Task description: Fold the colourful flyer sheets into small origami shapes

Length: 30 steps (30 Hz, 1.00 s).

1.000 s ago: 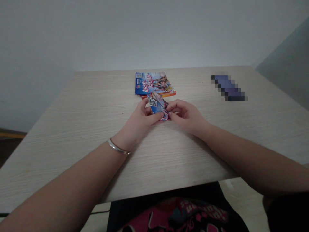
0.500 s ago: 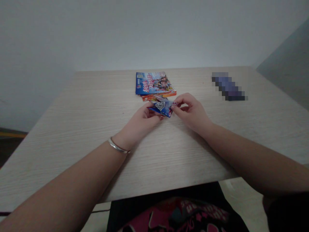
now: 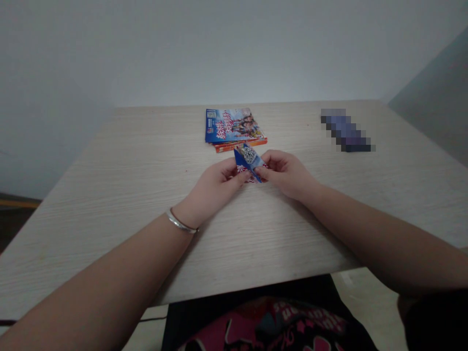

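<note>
A folded, printed paper leaflet [image 3: 250,161], blue with red-and-white lettering and a code patch, is held up between my two hands over the table. On its left side my left hand [image 3: 224,181] pinches the lower edge, thumb on the front. From the right, my right hand [image 3: 283,173] grips it with the thumb pressed on the near face; most of its fingers are behind the paper. Just beyond the hands lies a stack of leaflets [image 3: 234,126], a blue one with pictured people on top and orange edges showing below.
A pixelated dark purple oblong object [image 3: 345,130] lies at the right rear of the wood-grain table [image 3: 146,161]. A pale wall [image 3: 234,53] rises behind the table. The table's front edge runs close to my lap.
The leaflet has been turned and folded, so its code patch sits higher and a crease points up. My right hand has moved slightly down, its thumb now close to the left one.
</note>
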Each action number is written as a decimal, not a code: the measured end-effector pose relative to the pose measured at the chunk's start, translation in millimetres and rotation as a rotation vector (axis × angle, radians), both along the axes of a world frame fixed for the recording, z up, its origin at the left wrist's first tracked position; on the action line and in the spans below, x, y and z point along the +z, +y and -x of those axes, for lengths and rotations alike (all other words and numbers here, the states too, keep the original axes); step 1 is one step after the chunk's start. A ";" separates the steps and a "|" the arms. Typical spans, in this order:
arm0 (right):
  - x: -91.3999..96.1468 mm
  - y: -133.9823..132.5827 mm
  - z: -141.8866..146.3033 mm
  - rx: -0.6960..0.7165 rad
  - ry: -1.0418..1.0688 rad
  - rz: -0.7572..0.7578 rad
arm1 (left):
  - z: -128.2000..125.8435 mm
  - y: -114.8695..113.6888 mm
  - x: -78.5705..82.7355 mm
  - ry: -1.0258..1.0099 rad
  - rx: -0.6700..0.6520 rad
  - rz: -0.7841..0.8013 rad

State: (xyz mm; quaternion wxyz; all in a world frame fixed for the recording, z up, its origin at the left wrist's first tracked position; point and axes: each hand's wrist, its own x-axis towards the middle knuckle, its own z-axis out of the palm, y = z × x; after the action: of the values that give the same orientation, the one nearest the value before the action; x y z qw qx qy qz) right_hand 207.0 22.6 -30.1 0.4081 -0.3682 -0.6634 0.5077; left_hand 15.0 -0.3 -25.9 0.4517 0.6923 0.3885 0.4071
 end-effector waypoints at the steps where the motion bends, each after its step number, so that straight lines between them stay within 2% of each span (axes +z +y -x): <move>1: -0.1 0.4 -0.1 0.014 0.011 0.031 | 0.0 0.0 -0.4 0.002 -0.002 0.015; 6: -0.7 1.1 -0.2 -0.011 0.034 0.163 | 0.6 1.9 -1.2 -0.022 0.051 0.066; 9: -0.9 1.4 -0.5 0.037 0.091 0.244 | 0.0 2.6 0.0 -0.066 0.104 0.138; 15: -3.2 2.7 -0.7 0.054 0.128 0.253 | -4.6 1.9 4.9 -0.259 0.009 0.284; 21: -1.9 2.6 1.2 0.039 0.100 0.225 | -4.4 5.4 0.7 -0.221 0.083 0.177; 26: -3.7 3.3 4.8 0.037 0.056 0.180 | -2.7 6.0 -7.7 -0.213 0.037 0.155; 30: -3.6 3.3 8.6 0.023 0.060 0.171 | 0.7 6.2 -10.5 -0.090 0.039 0.100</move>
State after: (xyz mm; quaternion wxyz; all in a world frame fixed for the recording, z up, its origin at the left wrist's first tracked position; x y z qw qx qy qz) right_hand 198.4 25.9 -33.7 0.3890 -0.3785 -0.6095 0.5779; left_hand 14.3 5.9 -36.4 0.4946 0.6423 0.4009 0.4268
